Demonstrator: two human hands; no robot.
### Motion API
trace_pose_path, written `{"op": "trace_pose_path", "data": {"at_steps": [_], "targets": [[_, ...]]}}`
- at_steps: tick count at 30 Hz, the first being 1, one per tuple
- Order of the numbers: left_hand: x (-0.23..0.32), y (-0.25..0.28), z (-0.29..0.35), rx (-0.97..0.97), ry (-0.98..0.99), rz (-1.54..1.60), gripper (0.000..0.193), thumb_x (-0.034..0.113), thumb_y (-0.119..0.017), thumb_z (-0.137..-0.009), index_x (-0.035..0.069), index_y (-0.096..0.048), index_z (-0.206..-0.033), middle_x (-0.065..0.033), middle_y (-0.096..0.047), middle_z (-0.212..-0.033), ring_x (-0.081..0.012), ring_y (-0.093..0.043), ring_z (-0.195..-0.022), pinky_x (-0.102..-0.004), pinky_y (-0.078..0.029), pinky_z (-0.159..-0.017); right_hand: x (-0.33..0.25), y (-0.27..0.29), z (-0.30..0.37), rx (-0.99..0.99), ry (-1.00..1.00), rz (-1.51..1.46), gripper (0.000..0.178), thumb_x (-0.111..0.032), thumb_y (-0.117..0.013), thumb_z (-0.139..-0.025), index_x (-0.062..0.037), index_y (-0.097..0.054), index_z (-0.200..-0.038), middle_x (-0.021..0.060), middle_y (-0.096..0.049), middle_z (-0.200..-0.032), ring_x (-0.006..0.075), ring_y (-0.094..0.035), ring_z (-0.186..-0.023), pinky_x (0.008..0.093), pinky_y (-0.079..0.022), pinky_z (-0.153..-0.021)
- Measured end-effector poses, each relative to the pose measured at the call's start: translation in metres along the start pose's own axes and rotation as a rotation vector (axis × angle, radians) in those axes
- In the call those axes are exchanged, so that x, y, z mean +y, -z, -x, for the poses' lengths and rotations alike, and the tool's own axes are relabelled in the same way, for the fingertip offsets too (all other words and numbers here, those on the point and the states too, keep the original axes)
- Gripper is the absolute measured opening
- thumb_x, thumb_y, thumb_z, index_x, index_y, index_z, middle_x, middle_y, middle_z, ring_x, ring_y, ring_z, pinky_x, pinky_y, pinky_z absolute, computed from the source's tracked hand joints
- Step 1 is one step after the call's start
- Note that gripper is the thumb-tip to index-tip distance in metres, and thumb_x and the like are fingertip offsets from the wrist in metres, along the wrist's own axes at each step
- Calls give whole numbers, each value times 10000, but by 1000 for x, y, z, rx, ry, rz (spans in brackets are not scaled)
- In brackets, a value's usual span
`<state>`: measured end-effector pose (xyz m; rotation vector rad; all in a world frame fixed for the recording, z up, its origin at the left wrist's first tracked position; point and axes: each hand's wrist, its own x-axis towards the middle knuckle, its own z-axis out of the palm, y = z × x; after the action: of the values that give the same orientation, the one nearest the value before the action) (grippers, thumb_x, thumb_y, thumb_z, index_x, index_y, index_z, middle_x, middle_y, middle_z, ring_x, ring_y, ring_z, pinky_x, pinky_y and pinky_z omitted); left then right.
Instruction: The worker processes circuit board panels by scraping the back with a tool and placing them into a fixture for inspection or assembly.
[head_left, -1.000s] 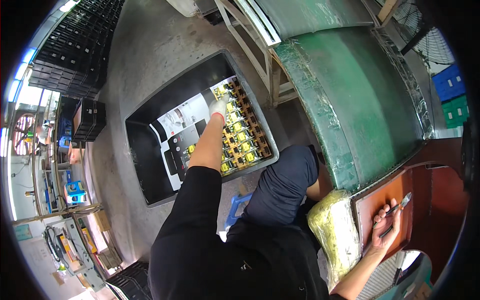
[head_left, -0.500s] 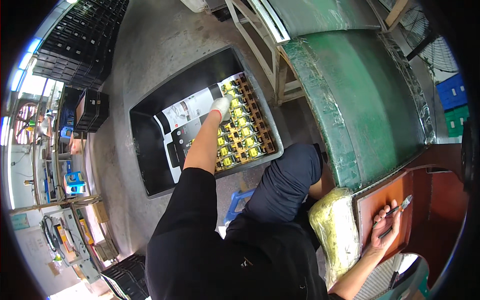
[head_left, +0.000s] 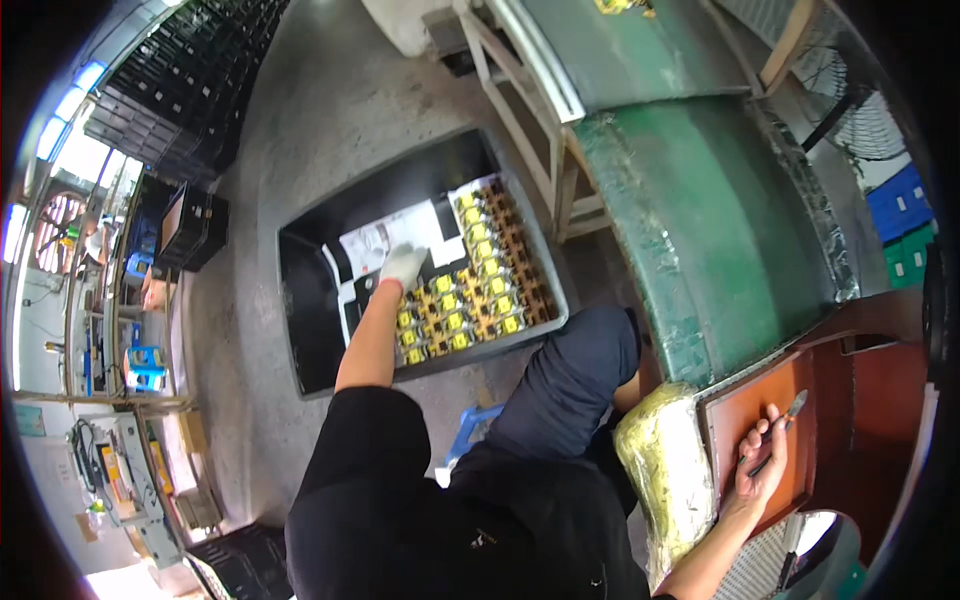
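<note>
My left hand (head_left: 404, 268), in a white glove, is over printed white-and-black sheets (head_left: 385, 236) inside a large black plastic bin (head_left: 307, 282). Its fingers are blurred, and whether they pinch anything cannot be made out. Beside it, several small yellow-and-black parts (head_left: 480, 232) stand in rows on the right half of the bin. Brown pieces (head_left: 521, 240) form a column along the right wall. Bare, my right hand (head_left: 762, 468) is closed around pliers (head_left: 792, 412) with dark handles, above a reddish-brown tray (head_left: 722, 440).
A green-topped bench (head_left: 740, 230) runs along the right, with a yellow item (head_left: 625, 5) at its far end. A plastic-wrapped yellowish bundle (head_left: 662, 465) lies near my right forearm. Under my knee shows a blue stool (head_left: 468, 432). Black crates (head_left: 160, 130) are stacked at the far left.
My left hand has moved left, from the yellow parts to the printed sheets. My right hand keeps the pliers, almost unmoved. The view has tilted, so the bin appears lower.
</note>
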<state>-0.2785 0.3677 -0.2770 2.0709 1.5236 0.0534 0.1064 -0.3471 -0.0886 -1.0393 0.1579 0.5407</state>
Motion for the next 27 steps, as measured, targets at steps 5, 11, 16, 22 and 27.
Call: {"op": "trace_pose_path", "data": {"at_steps": [5,11,16,22,27], "targets": [[54,9,45,37,-1,113,676,420,-653,-1008,-75,-644,-1468,-285,-671,-1490,-373,-610,-1442,-396,-440,-1227,2,8,5,-11,7,40,339,-225,-682,-1112,8,-673,-1358,47,-706,-968,106,-631,-725,228,-501,-545],[132,54,72,56,-126,369,556,358,-694,-1014,-37,-695,-1407,-210,-751,-1361,-305,-697,-1303,-436,-539,-1103,7,-21,17,95,49,97,290,-180,-710,-1071,9,-689,-1291,79,-709,-958,119,-628,-702,238,-499,-539],[206,81,70,-86,-196,873,475,373,-723,-1049,32,-705,-1379,-123,-777,-1233,-231,-741,-1104,-443,-609,-910,9,-5,13,-2,142,118,281,-181,-717,-1055,4,-685,-1264,91,-705,-945,133,-621,-693,252,-485,-528],[323,126,51,-277,-343,971,614,474,-697,-1067,22,-638,-1479,-183,-676,-1475,-322,-677,-1301,-511,-556,-1062,4,3,11,-12,29,-31,238,-246,-667,-1080,-65,-701,-1232,30,-692,-888,126,-596,-665,278,-468,-530],[416,147,9,-367,-364,955,813,584,-614,-1079,-8,-477,-1619,-274,-446,-1691,-434,-486,-1519,-593,-436,-1203,-1,-14,14,43,-3,-91,298,-338,-637,-1120,-73,-703,-1239,1,-681,-846,123,-595,-644,292,-477,-536]]}}
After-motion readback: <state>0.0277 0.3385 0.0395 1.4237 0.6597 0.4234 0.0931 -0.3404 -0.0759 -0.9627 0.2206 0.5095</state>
